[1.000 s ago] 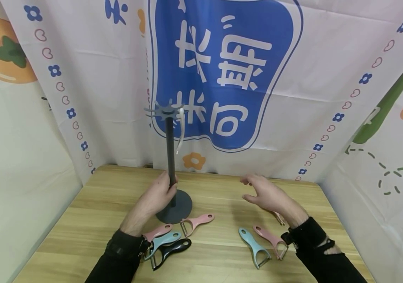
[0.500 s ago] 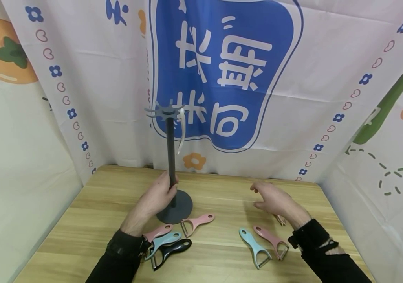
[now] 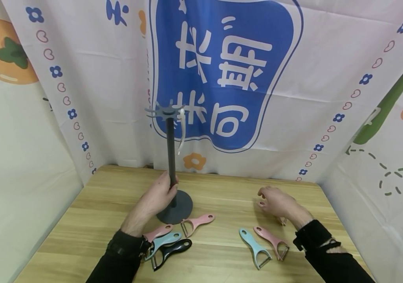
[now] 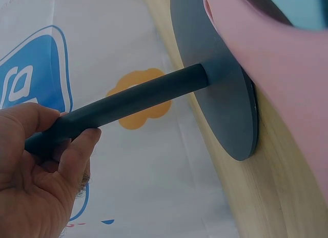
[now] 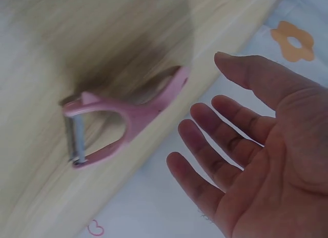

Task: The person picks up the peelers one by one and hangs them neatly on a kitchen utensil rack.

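A dark grey rack with a round base and a ring of hooks (image 3: 167,113) stands upright on the table. My left hand (image 3: 157,193) grips its pole (image 4: 148,97) low down, thumb and fingers wrapped round it in the left wrist view. A white peeler (image 3: 182,131) hangs from one hook. At the right, my right hand (image 3: 279,202) is spread above a pink peeler (image 5: 133,120), which lies on the wood with its blade toward me. In the right wrist view the fingers are apart, relaxed and hold nothing. The head view shows that peeler mostly hidden under the hand.
Near my left forearm lie a pink peeler (image 3: 199,222), a light blue peeler (image 3: 166,238), a black peeler (image 3: 173,249) and another pink peeler (image 3: 159,232). A light blue peeler (image 3: 253,245) and a pink peeler (image 3: 272,239) lie front right. Printed cloth (image 3: 116,98) hangs behind the table.
My right hand has moved rightward and nearer to me, lower over the pink peeler. My left hand and the rack have kept their place.
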`<state>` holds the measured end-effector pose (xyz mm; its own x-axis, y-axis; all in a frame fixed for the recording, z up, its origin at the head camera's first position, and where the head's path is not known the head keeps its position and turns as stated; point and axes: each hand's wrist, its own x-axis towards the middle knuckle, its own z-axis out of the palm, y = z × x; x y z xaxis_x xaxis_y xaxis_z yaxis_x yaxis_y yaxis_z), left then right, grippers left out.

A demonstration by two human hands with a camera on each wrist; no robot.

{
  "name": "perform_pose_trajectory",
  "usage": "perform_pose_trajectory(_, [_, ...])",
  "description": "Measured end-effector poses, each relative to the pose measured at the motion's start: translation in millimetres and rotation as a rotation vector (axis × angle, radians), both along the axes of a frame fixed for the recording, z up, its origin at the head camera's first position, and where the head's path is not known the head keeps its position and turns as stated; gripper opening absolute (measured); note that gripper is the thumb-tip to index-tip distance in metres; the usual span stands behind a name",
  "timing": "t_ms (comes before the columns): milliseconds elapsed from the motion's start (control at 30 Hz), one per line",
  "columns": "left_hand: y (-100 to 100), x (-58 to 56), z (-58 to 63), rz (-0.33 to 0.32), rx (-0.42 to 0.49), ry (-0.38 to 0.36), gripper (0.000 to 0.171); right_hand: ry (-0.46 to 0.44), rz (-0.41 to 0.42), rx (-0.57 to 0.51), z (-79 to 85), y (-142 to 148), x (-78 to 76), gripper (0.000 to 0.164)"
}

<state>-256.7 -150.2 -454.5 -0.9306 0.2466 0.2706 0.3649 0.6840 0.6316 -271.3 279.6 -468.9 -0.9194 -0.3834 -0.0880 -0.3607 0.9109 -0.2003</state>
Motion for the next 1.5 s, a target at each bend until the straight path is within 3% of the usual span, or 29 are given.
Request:
perform_pose_trajectory(600, [0, -1.2, -0.2, -0.005, 0.019, 0.005, 0.015, 0.0, -0.021, 0.085, -9.7, 13, 4.9, 0.034])
perform_pose_trajectory(700, [2, 0.3, 1.8, 0.022, 0.035, -0.014, 0.014, -0.007, -0.032, 0.088, -13.2, 14, 3.8, 0.033])
perform_pose_trajectory(833, [6, 4.7, 7.2, 0.12, 0.084, -0.038, 0.021, -0.023, -0.045, 0.086, -15.3, 15, 3.8, 0.032])
perform_pose_trajectory(1033, [11, 12.9, 17.5, 0.245, 0.118, 0.001, 0.031, -0.016, -0.04, 0.087, -15.7, 16, 5.3, 0.027])
perform_pose_trajectory(1267, [12, 15.6, 21.0, 0.256, 0.095, 0.047, 0.028, -0.046, -0.05, 0.052, -15.7, 16, 6.3, 0.018])
perform_pose_trajectory(1500, [12, 15.2, 21.8, 0.255, 0.09, 0.062, 0.026, -0.014, -0.065, 0.04, -17.0, 17, 2.4, 0.017])
